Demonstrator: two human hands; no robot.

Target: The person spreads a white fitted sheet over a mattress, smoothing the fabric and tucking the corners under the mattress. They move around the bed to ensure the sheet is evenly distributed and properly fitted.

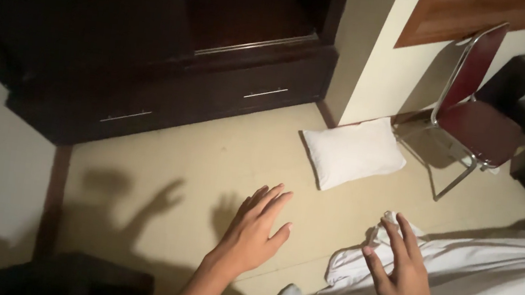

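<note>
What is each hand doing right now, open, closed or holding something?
Left hand: open, fingers spread, empty, above the beige floor.
Right hand: open, fingertips at the corner of the white fabric sheet; a grip cannot be told.

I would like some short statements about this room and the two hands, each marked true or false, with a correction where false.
1. The left hand is open with fingers spread and holds nothing. True.
2. The right hand is at the corner of the white sheet. True; its fingertips are at the bunched cloth, but whether they grip it cannot be told.
3. The white pillow lies on the chair seat. False; it lies on the floor, beside the chair.
4. The chair has a dark red seat and a metal frame. True.
5. The dark wardrobe has round knobs on its drawers. False; they have long bar handles.
</note>
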